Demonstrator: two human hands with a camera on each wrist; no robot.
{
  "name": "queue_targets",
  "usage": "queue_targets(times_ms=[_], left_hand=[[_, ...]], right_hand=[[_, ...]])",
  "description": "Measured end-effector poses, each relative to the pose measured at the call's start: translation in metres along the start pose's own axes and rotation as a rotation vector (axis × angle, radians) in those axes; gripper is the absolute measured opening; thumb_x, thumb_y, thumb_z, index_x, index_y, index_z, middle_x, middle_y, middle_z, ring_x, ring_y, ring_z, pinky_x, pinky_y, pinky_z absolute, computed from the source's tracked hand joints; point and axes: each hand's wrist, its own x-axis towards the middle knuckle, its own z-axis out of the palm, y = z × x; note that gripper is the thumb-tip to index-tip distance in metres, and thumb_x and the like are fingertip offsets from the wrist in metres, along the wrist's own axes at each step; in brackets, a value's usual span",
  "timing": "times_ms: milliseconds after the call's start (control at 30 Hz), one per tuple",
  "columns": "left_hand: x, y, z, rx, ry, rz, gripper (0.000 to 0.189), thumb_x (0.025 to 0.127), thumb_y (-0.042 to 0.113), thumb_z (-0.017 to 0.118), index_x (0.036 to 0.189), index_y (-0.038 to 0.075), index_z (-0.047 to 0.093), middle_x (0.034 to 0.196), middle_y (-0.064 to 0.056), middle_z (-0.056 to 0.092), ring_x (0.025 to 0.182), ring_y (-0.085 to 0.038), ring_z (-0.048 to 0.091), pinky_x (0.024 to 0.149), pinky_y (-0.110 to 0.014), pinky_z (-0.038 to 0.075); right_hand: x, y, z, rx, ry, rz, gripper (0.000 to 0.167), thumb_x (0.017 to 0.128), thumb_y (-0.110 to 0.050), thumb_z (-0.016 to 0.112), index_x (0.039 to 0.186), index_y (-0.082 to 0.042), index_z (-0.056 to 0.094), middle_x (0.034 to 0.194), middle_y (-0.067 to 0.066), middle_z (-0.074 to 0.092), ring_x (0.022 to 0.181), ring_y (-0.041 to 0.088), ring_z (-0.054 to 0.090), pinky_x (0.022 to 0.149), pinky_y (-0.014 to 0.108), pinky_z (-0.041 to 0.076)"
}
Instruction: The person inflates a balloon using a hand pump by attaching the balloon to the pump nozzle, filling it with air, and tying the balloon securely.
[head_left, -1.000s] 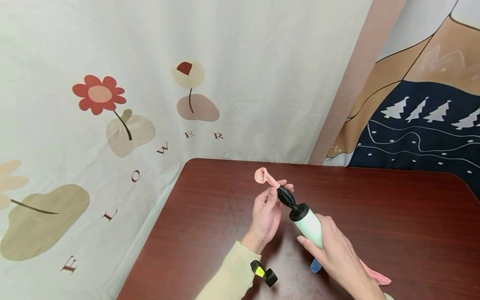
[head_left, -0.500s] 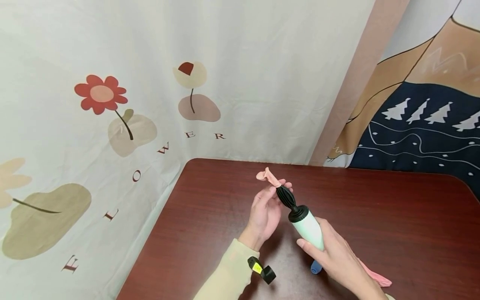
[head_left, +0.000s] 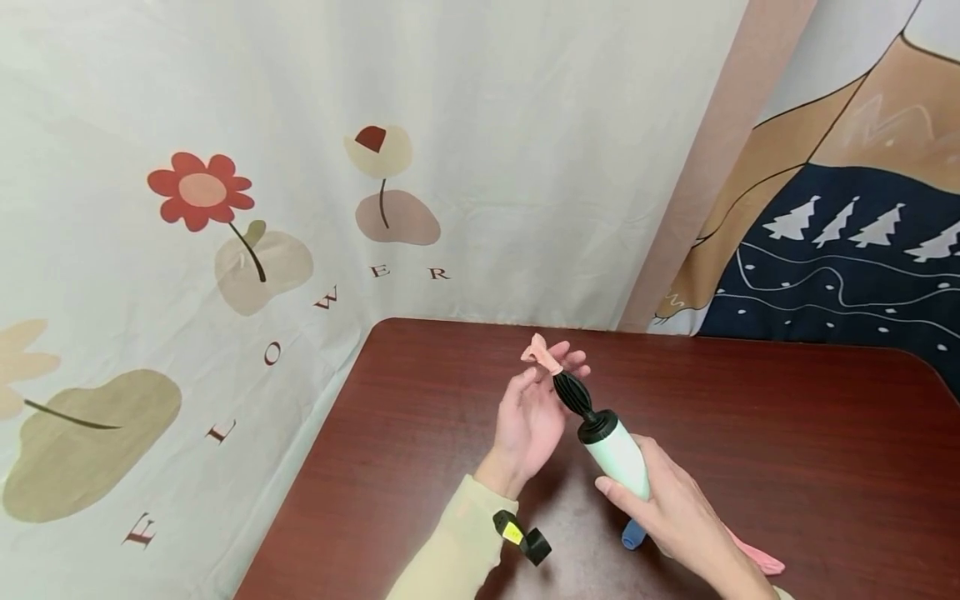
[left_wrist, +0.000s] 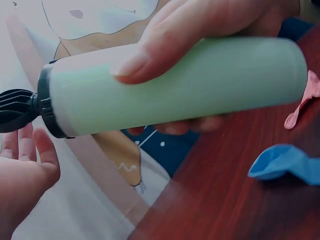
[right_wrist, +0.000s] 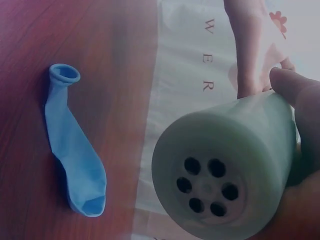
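A mint-green balloon pump [head_left: 618, 458] with a ribbed black nozzle [head_left: 573, 395] is held tilted over the table by my right hand [head_left: 678, 517], thumb on one side and fingers on the other. On the nozzle's tip sits the neck of a limp, pale pink balloon [head_left: 542, 353]. My left hand [head_left: 531, 421] is beside it, palm up, thumb apart and fingers loosely spread behind the nozzle and balloon. The right wrist view shows the holes in the pump's end [right_wrist: 207, 185]. In the left wrist view the thumb lies along the green barrel [left_wrist: 190, 90].
A flat blue balloon [right_wrist: 77, 145] lies on the brown table [head_left: 420, 433] below the right hand. Next to it, partly hidden by the right arm, is another pink balloon [head_left: 761, 557]. Printed curtains [head_left: 525, 167] hang behind the table's far edge.
My left thumb and fingers have come away from the balloon's neck and spread apart. The balloon's free end has swung slightly to the right; the right hand and pump have barely moved.
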Motion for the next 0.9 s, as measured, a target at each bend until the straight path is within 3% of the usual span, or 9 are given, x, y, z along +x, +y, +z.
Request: queue_targets(times_ms=[100,233,367,633,800,900], left_hand=[[0.005,0.001,-0.001,0.075,-0.033,0.088,0.034,0.111,0.034,0.047,0.129,0.015,0.069,0.128,-0.005,0.067,0.126,-0.026,0.058,0.112,-0.035,0.039],[0.007,0.000,0.000,0.157,0.006,0.139,0.029,0.103,0.039,0.060,0.115,0.015,0.073,0.116,-0.003,0.072,0.116,-0.023,0.064,0.104,-0.033,0.046],[0.005,-0.004,0.001,0.205,0.072,0.145,0.028,0.105,0.040,0.055,0.108,0.015,0.065,0.105,-0.002,0.071,0.105,-0.019,0.066,0.098,-0.033,0.049],[-0.001,-0.015,0.003,0.200,0.121,0.154,0.027,0.113,0.039,0.034,0.102,0.019,0.047,0.096,-0.001,0.066,0.093,-0.018,0.071,0.087,-0.032,0.054],[-0.002,-0.019,0.004,0.177,0.227,0.169,0.029,0.114,0.038,0.032,0.102,0.015,0.047,0.091,-0.002,0.063,0.082,-0.015,0.069,0.075,-0.028,0.057],[-0.002,-0.022,0.004,0.157,0.297,0.190,0.032,0.114,0.037,0.033,0.099,0.013,0.047,0.084,-0.001,0.058,0.072,-0.012,0.061,0.068,-0.024,0.053]], right_hand=[[0.000,0.000,0.000,0.003,-0.017,0.017,0.061,0.091,-0.046,0.078,0.136,-0.013,0.054,0.102,-0.002,0.063,0.084,0.012,0.058,0.068,0.030,0.049],[0.001,-0.001,0.001,0.016,-0.021,0.019,0.060,0.092,-0.046,0.078,0.136,-0.014,0.054,0.101,-0.002,0.065,0.082,0.012,0.059,0.067,0.030,0.049],[0.002,-0.003,0.002,0.021,-0.033,0.031,0.060,0.091,-0.047,0.078,0.136,-0.014,0.055,0.101,-0.002,0.065,0.083,0.012,0.059,0.067,0.031,0.049],[0.006,-0.007,0.006,-0.003,-0.099,0.078,0.067,0.091,-0.054,0.076,0.138,-0.010,0.053,0.103,0.001,0.064,0.083,0.014,0.059,0.068,0.032,0.049],[0.007,-0.009,0.010,-0.018,-0.121,0.106,0.068,0.090,-0.055,0.076,0.137,-0.010,0.054,0.100,0.000,0.064,0.081,0.012,0.058,0.067,0.031,0.048],[0.007,-0.009,0.012,-0.026,-0.127,0.112,0.068,0.089,-0.055,0.078,0.135,-0.011,0.056,0.098,-0.001,0.064,0.080,0.012,0.057,0.067,0.031,0.048]])
